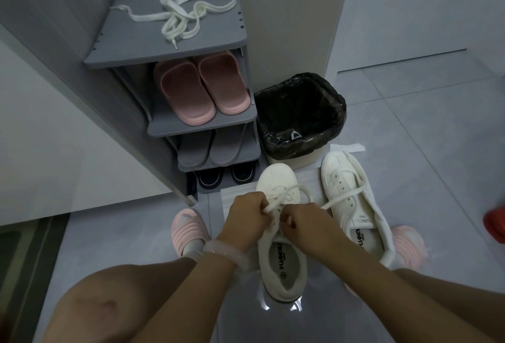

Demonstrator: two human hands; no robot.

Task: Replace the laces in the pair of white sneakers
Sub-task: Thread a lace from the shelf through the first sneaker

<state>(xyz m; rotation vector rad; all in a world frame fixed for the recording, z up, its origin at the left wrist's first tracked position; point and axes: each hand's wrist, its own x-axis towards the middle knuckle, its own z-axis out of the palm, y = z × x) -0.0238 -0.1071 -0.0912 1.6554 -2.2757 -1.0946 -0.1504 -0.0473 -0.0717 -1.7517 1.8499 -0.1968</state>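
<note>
Crouched on the floor (pixel 410 113) with both sneakers in front of me. My left hand (pixel 247 218) and right hand (pixel 306 224) are both over the tongue area of the left sneaker (pixel 281 236), the one closer to me between my knees. Each hand has its fingers curled tight, pinching the lace (pixel 276 203) right where it crosses the eyelets. The hands are nearly touching each other. One end of that lace loops up over the toe, and the other runs off to the right toward the other shoe.

The right sneaker (pixel 352 200) sits just beside it, toe pointing at the bin (pixel 300 116), with a loose lace crossing its upper. Can't tell how far up it's threaded.

The spare laces (pixel 188 12) are lying in a tangled pile on the top of the shoe rack (pixel 166 56), well apart from where I'm working. The rack stands at the wall left of the bin. Under the top shelf there's a pair of pink slides (pixel 202 88), then grey slippers (pixel 207 148), then dark shoes (pixel 225 176) at the bottom.

I've got pink slippers (pixel 188 226) on my own feet and a clear bangle (pixel 221 254) on my left wrist. Something red (pixel 496 224) is at the right edge of the floor, too cut off to tell what it is.
</note>
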